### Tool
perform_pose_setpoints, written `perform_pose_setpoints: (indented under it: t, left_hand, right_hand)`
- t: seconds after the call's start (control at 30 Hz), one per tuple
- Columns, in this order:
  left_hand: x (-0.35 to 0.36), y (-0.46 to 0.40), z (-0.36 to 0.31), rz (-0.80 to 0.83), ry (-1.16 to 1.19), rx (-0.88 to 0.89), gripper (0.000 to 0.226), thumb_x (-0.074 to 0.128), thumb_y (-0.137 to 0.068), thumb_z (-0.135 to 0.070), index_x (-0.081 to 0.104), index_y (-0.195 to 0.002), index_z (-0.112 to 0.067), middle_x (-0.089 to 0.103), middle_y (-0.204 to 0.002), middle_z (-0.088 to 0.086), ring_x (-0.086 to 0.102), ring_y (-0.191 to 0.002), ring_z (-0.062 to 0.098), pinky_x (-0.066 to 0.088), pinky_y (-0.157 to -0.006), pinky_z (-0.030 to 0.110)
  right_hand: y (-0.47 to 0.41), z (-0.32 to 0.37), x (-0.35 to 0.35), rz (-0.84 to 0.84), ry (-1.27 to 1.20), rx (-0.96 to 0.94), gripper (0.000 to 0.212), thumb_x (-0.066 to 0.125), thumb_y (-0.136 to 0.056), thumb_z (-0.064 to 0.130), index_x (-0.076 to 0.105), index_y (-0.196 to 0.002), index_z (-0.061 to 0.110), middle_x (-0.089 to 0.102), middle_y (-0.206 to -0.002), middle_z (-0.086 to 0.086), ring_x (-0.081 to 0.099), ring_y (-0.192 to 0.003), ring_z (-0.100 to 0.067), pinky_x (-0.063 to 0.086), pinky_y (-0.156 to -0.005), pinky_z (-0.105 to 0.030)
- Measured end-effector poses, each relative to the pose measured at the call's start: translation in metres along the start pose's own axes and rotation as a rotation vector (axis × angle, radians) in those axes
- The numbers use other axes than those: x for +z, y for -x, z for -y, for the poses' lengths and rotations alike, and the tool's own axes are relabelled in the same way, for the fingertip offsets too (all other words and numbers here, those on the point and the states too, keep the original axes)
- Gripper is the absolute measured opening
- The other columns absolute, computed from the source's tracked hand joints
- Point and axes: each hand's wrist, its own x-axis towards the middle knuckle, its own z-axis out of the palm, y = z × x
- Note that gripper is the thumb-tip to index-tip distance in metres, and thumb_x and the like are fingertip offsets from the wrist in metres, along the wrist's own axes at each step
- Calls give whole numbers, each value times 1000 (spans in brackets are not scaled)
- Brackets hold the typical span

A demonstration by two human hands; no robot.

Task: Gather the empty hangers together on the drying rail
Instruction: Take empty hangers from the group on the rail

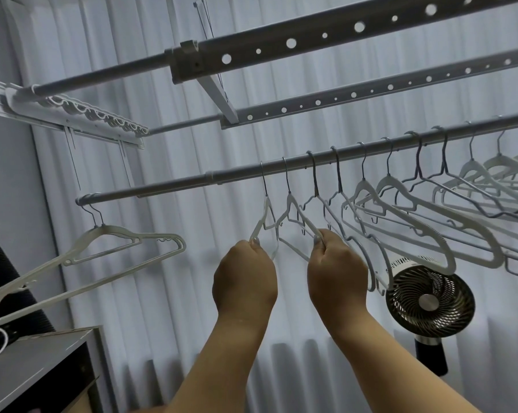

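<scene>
The rail point(326, 162) is a smooth grey metal tube. It runs from low left to high right across the view, and its right end is cut off by the frame. Many empty hangers point(415, 222) hang on it by thin wire hooks, spaced apart along the right part. Some are white plastic with wide flat shoulders, some are thin grey wire. Their long axes point toward the lower right, nearly along the rail.

The left hand point(245, 278) is closed around the lower edge of a white hanger point(266, 222). The right hand point(338, 269) pinches the ribbed arm of the next hanger point(296, 216). These two hang just beside each other, left of the row.

At the rail's left end hangs a pair point(81, 263) of white hangers, well apart from the others, with its long axis sloping down to the left.

A round fan point(430, 299) with a spiral grille is partly hidden behind the hangers. Behind everything is a pleated white curtain point(162, 174). Far right hangers overlap and are hard to count.
</scene>
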Motion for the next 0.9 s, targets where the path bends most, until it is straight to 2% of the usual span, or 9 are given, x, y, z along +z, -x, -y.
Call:
perform_pose_setpoints:
  t: [0.13, 0.27, 0.43, 0.5, 0.6, 0.7, 0.83, 0.9]
  left_hand:
    - [1, 1, -1, -4, -20, -4, 41, 29, -102, -28, 66, -99, -11, 69, -96, 7, 56, -81, 26, 41, -67, 29]
    - [2, 2, -2, -3, -7, -3, 42, 28, -102, -28, 66, -99, -11, 69, -95, 7, 61, -85, 29, 46, -69, 30]
    - [3, 2, -3, 4, -8, -4, 42, 28, -101, -29, 67, -99, -11, 70, -96, 8, 62, -88, 30, 50, -73, 33]
    - [3, 2, -2, 10, -11, -6, 42, 28, -101, -29, 66, -99, -12, 70, -96, 7, 62, -88, 31, 52, -75, 35]
    - [3, 2, -1, 15, -11, -6, 42, 28, -101, -30, 66, -99, -13, 69, -94, 7, 62, -87, 30, 53, -75, 36]
    - [3, 3, -1, 18, -6, -3, 43, 28, -101, -32, 66, -99, -13, 70, -93, 6, 63, -86, 29, 53, -75, 36]
    - [2, 3, 1, 15, -13, 0, 43, 28, -101, -34, 67, -99, -15, 69, -91, 5, 63, -83, 28, 50, -71, 33]
    - [1, 2, 2, 21, -17, 0, 43, 29, -101, -35, 66, -98, -15, 69, -91, 5, 62, -83, 28, 47, -69, 31]
  right_hand:
    - [0, 0, -2, 0, 30, -9, 23, 42, -97, 15, 64, -99, 9, 68, -80, -11, 41, -63, -21, 22, -51, -24]
    - [0, -1, -4, -12, 34, -22, 23, 43, -97, 15, 65, -100, 8, 69, -80, -11, 39, -62, -19, 16, -50, -9]
    - [-1, -3, -4, -10, 24, -25, 23, 44, -96, 13, 65, -100, 6, 68, -78, -13, 47, -64, -23, 23, -50, -21]
    - [-1, -3, -4, -8, 18, -18, 23, 44, -96, 13, 65, -98, 6, 67, -76, -13, 52, -66, -28, 26, -56, -26]
    - [0, -3, -3, -4, 27, -17, 23, 43, -96, 15, 65, -97, 7, 66, -75, -12, 43, -63, -22, 26, -60, -26]
    - [0, -4, -2, -7, 34, -22, 25, 42, -96, 16, 65, -101, 7, 67, -78, -11, 42, -65, -20, 27, -61, -26]
    - [2, -3, -1, -42, 34, -47, 25, 46, -95, 17, 66, -104, 7, 69, -80, -11, 49, -67, -22, 26, -56, -25]
    - [3, -2, -1, -61, 41, -61, 24, 48, -94, 17, 67, -105, 7, 69, -80, -11, 58, -71, -28, 28, -60, -24]
